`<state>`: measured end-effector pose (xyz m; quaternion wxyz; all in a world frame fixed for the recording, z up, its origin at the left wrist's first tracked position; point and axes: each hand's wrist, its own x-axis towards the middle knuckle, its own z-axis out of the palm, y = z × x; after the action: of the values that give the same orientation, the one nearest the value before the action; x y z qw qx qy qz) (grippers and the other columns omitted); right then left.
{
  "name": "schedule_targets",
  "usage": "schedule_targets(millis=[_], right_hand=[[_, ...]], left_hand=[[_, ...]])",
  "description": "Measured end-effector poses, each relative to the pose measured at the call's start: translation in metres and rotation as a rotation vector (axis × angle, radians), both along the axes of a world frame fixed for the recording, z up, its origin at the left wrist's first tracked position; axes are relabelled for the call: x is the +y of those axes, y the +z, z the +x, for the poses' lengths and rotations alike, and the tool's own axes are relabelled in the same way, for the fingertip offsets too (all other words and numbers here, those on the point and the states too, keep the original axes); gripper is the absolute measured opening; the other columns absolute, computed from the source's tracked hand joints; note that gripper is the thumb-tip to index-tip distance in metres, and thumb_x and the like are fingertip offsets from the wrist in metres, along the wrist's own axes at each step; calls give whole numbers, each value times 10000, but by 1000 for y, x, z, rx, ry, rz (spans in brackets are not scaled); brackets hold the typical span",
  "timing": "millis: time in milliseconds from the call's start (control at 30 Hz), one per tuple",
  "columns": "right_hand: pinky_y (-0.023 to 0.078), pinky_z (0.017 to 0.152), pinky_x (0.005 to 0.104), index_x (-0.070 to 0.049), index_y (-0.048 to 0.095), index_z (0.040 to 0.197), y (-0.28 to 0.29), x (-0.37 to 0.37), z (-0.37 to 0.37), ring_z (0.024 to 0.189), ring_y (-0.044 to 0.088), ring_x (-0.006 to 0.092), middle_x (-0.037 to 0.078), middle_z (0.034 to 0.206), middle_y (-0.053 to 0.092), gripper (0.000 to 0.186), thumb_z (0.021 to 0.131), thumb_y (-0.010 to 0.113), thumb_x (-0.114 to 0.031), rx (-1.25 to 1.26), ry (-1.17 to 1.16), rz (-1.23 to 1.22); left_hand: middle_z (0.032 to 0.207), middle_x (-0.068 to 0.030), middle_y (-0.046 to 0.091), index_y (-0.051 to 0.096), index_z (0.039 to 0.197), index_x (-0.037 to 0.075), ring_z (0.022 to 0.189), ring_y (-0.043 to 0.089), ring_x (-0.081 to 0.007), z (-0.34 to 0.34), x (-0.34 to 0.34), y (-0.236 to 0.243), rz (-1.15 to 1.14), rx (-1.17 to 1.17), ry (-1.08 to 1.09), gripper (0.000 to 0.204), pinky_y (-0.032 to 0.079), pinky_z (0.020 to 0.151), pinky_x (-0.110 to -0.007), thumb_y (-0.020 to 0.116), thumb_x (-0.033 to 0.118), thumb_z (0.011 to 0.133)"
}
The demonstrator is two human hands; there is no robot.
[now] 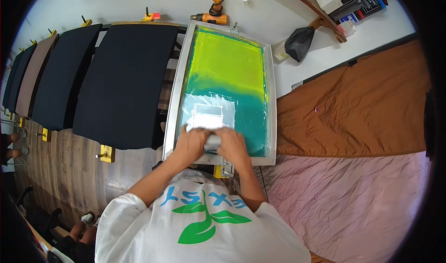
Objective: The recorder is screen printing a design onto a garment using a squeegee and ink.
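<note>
A screen-printing frame [272, 123] with a pale rim lies straight before me. Its mesh is yellow-green [227, 58] at the far end and teal [251, 123] at the near end. Near the front left is a clear patch bordered with shiny tape [227, 107], with white ink [206, 120] on it. My left hand [189, 145] and my right hand [233, 147] are closed side by side on a pale squeegee [213, 142], just nearer to me than the ink. Fingers and knuckles cover much of the squeegee, and its lower edge is hidden.
Black garments on boards [123, 82] line the left, a brown one [35, 77] among them. An orange heat gun [211, 18] lies beyond the frame. To the right are brown cloth [353, 109], pinkish cloth [344, 198] and a black bag [299, 43]. People's legs show at far left.
</note>
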<state>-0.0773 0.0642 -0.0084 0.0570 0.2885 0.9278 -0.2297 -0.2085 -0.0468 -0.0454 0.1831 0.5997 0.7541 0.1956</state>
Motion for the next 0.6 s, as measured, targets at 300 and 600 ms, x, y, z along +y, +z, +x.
schedule_targets(millis=[300, 600], right_hand=[[502, 836, 501, -100, 646, 1177, -31, 46, -31, 1028, 615, 379, 155, 1096, 654, 515, 686, 609, 51, 48, -36, 99], [398, 944, 437, -88, 608, 1207, -27, -51, 31, 1173, 551, 294, 98, 1255, 594, 606, 625, 658, 73, 156, -96, 66]], left_hand=[[982, -123, 688, 641, 1158, 90, 979, 670, -300, -30, 51, -16, 89, 52, 39, 462, 147, 1152, -655, 606, -47, 718], [1246, -138, 647, 620, 1248, 60, 1143, 636, -262, 34, -42, -29, 121, 82, 23, 524, 136, 1173, -607, 596, -59, 739]])
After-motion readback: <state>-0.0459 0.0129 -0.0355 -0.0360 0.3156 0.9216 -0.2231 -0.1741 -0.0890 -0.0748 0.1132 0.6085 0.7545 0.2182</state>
